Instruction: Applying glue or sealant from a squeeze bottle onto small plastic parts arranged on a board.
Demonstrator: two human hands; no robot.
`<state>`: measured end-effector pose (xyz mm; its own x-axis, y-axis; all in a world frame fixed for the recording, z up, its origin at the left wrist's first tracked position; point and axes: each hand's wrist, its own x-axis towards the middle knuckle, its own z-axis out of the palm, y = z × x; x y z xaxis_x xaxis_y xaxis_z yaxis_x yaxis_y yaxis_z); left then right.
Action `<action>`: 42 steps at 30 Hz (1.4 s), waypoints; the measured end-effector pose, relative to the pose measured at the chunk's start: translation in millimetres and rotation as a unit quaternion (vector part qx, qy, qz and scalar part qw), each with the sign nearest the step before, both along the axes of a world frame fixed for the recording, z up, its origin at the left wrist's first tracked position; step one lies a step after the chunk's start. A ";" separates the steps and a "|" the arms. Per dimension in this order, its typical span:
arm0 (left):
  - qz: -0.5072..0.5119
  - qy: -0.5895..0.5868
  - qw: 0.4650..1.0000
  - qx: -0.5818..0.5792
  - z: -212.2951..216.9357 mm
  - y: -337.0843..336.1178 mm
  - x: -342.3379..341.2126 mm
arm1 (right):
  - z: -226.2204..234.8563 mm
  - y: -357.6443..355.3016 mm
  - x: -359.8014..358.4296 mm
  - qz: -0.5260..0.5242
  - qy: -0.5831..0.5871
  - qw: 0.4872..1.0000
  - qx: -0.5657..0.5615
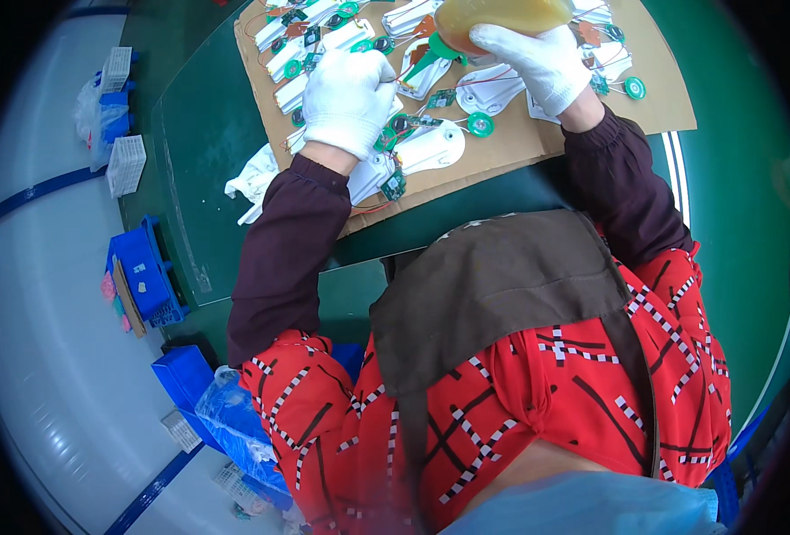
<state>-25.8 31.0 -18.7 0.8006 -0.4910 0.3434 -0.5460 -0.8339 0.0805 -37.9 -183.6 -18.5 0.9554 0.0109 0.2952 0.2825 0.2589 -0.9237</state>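
My right hand (542, 71), in a white glove, is wrapped round a squeeze bottle (502, 16) of yellowish stuff. The bottle is tipped, and its green nozzle (429, 59) points down to the left, over a white plastic housing (416, 82). My left hand (349, 102), gloved too, is closed low over the parts; what its fingers hold, if anything, is hidden. Around both hands lie several white housings (432, 147), small green circuit boards (441, 98) and round green discs (480, 124) joined by thin wires.
A cardboard sheet (520, 147) lies under the parts on a dark green table (203, 169). A crumpled white cloth-like thing (254, 178) rests at the sheet's left edge. Blue bins (141, 267) and a white basket (127, 165) stand off to the left.
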 end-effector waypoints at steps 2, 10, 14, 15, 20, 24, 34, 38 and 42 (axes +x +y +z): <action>0.006 0.002 1.000 0.003 0.7 -0.4 -1.0 | 8.4 0.8 -4.3 0.008 0.004 1.000 0.003; 0.002 0.012 1.000 -0.020 -4.3 0.9 1.6 | 2.7 5.5 -5.4 0.020 0.037 0.999 0.015; 0.004 0.003 1.000 -0.016 0.2 0.9 1.3 | 7.0 3.1 -9.2 0.020 0.032 0.999 0.015; 0.013 0.007 1.000 -0.012 0.1 1.5 1.8 | 7.2 3.4 -8.5 0.022 0.037 0.999 0.017; 0.016 0.015 1.000 -0.018 -3.8 6.4 4.3 | 7.4 7.0 -7.5 0.017 -0.003 1.000 0.009; 0.017 0.023 0.999 -0.021 -4.7 2.7 4.0 | -34.8 -5.8 4.0 -0.003 0.002 0.994 -0.112; 0.012 0.022 1.000 -0.002 -1.8 2.8 4.1 | -40.7 -7.5 4.5 0.003 -0.012 0.995 -0.094; 0.004 0.024 1.000 -0.003 0.7 -1.3 5.4 | -39.5 -10.4 0.8 -0.009 -0.017 0.996 -0.082; 0.003 0.026 1.000 0.005 1.0 -1.9 6.5 | -40.7 -12.9 -1.4 -0.007 -0.003 0.996 -0.087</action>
